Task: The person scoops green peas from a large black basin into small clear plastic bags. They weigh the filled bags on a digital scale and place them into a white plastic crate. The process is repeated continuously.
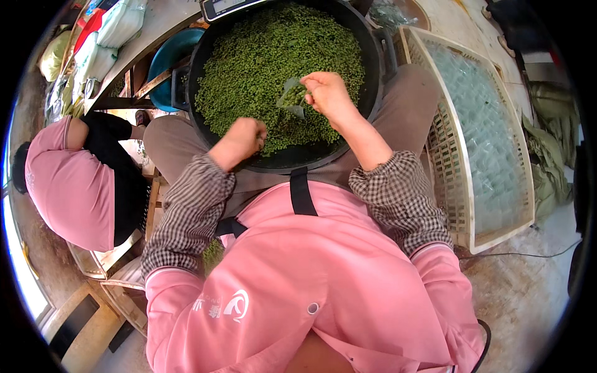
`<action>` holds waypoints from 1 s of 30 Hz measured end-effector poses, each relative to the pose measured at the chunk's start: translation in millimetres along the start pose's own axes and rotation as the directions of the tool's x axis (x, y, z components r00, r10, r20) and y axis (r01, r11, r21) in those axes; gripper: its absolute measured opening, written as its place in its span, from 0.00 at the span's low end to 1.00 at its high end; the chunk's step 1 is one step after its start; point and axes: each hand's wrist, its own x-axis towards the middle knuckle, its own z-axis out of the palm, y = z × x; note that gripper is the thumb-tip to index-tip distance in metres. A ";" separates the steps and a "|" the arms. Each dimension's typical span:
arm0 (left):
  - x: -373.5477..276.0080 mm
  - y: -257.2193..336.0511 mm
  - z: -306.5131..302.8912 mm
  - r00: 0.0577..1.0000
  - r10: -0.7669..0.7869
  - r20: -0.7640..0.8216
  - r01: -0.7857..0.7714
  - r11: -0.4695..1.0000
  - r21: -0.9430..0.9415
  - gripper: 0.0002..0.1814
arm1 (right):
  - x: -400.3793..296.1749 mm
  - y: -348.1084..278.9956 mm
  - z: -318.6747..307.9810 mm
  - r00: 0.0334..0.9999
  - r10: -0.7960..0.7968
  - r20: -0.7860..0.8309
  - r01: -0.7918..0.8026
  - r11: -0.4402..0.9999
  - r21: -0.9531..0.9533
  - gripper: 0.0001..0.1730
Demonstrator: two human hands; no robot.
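Small green peppercorn-like berries [261,60] fill a round black tub [280,163] with side handles, in front of me. My right hand [326,95] is above the berries and pinches the edge of a small clear plastic bag [291,95], which has some green berries in it. My left hand [242,140] is over the near left part of the tub, its fingers curled; whether anything is between them cannot be seen. The bag hangs between the two hands, nearer the right one.
A cream plastic crate [471,224] of clear bags stands at the right. The edge of a digital scale [228,9] shows beyond the tub. A blue basin [163,60] lies at the upper left. Another person in a pink top [70,182] sits at the left.
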 end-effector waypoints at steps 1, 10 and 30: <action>-2.6 28.7 -26.3 0.995 -0.094 -0.037 0.089 0.989 -0.121 0.08 | 2.1 4.5 2.8 1.000 0.006 -0.004 -0.006 1.000 0.005 0.11; -8.7 101.0 -76.3 0.897 0.183 -0.403 -0.094 0.968 0.232 0.27 | 12.7 21.5 21.0 0.978 -0.203 0.048 0.205 0.978 -0.049 0.11; 158.7 -1.2 -251.3 0.454 0.260 -0.852 0.202 0.902 0.382 0.16 | 53.4 54.8 -56.6 0.937 -0.321 0.140 0.331 0.684 -0.650 0.07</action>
